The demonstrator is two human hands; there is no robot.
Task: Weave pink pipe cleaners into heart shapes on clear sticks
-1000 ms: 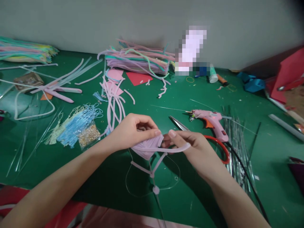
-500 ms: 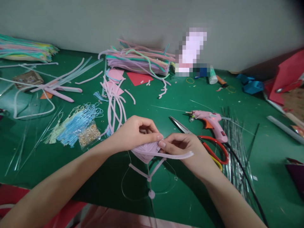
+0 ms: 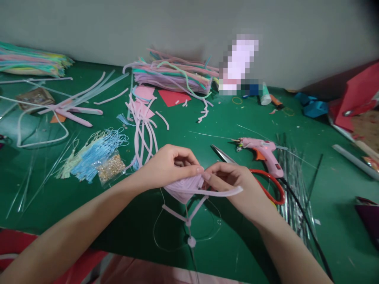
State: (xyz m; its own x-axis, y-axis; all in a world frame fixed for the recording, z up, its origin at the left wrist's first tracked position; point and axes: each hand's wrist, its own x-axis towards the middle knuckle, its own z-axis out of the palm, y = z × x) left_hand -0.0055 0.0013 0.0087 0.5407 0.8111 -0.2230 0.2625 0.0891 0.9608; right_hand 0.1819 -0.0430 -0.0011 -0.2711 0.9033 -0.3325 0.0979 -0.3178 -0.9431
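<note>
A folded shape of lilac pipe cleaner (image 3: 182, 190) is between my hands, one loose end of it sticking out to the right. My left hand (image 3: 171, 163) is closed on its upper edge, thumb pressed along the top. At its right edge my right hand (image 3: 233, 179) pinches the pipe cleaner between thumb and fingers. Below hangs a thin wire stem (image 3: 194, 260) with a V-shaped lilac piece (image 3: 188, 221) and a small round lilac disc (image 3: 192, 241). Scissors (image 3: 268, 185) with red handles lie partly hidden behind my right hand.
A pink glue gun (image 3: 266, 152) with a black cord lies at right, beside a bundle of wires (image 3: 291, 189). At left are blue tassels (image 3: 100, 154) and a bag of gold beads (image 3: 111, 169). Bundled pipe cleaners (image 3: 174, 75) lie along the wall.
My right hand has shifted slightly right and up along the pipe cleaner shape's edge. The hanging stem has swung a little to the right. My left hand keeps its hold.
</note>
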